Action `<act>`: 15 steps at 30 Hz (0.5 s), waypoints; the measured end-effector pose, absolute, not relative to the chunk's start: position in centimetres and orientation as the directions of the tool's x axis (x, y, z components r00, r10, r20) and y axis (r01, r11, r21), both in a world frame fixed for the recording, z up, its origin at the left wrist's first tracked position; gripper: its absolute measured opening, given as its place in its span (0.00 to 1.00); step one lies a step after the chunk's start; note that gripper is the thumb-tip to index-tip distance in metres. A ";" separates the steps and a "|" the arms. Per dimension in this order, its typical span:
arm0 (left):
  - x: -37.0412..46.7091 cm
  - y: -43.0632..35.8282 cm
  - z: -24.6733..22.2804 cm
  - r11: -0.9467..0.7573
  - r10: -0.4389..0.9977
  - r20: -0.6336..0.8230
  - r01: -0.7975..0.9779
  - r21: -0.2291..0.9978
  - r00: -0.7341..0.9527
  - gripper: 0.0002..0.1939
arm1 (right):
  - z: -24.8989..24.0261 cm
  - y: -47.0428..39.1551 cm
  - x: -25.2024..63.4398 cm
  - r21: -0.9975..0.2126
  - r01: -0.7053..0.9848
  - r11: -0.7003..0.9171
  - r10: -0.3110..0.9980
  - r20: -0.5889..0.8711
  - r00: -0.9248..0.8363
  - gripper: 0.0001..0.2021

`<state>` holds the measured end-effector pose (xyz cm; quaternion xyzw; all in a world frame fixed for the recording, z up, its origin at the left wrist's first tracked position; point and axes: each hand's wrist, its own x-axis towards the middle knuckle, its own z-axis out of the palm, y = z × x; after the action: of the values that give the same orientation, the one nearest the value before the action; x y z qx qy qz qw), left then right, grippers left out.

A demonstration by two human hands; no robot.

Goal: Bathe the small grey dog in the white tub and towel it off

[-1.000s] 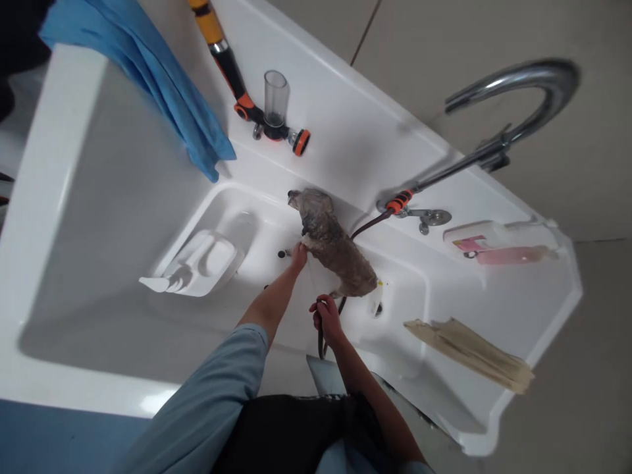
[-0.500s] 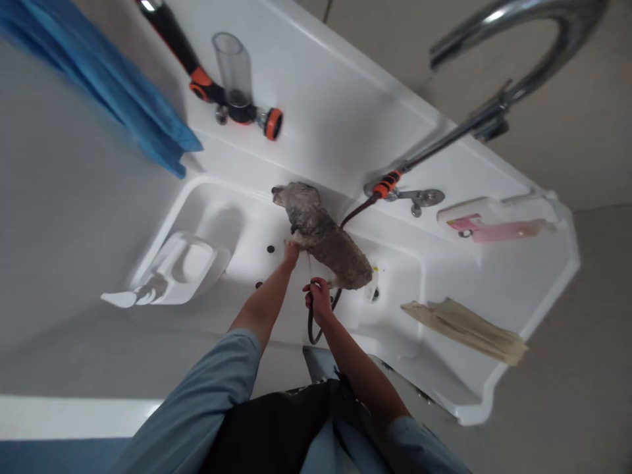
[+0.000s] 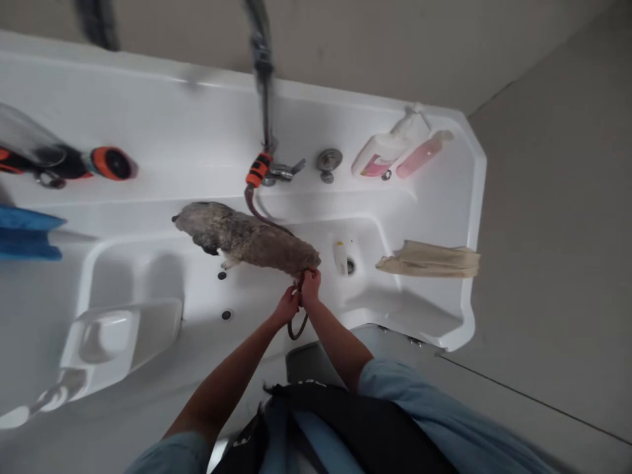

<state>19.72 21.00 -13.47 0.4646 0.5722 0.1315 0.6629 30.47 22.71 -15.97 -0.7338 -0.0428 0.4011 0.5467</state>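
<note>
A small wet grey-brown shaggy dog point(image 3: 247, 238) stands in the white moulded plastic grooming tub point(image 3: 434, 197). Both hands meet at its rear end: the right hand point(image 3: 310, 286) is closed around the dark rubber hose point(image 3: 296, 326), and the left hand point(image 3: 287, 306), fingers curled, touches the hose just beside it.

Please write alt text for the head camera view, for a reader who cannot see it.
Seen from above, a small wet grey dog stands in a white tub; the left hand and right hand meet at its rear end, by a dark hose. Two bottles and a beige cloth lie on the rim.
</note>
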 end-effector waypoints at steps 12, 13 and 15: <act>30.1 24.7 -10.6 0.285 0.782 -0.502 0.504 0.815 0.369 0.21 | -25.7 22.8 55.3 -0.345 0.217 -0.913 0.388 -0.571 0.724 0.32; 30.3 24.7 -10.9 0.296 0.773 -0.516 0.511 0.807 0.368 0.22 | -26.6 22.8 55.8 -0.312 0.234 -0.921 0.382 -0.592 0.710 0.34; 29.9 24.2 -11.4 0.339 0.752 -0.552 0.506 0.793 0.360 0.24 | -28.0 22.6 56.4 -0.257 0.261 -0.930 0.366 -0.635 0.680 0.33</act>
<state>29.93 24.23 -11.40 0.5655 0.5561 0.1026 0.6004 56.36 22.56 -27.97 -0.9136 -0.1718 0.3614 0.0727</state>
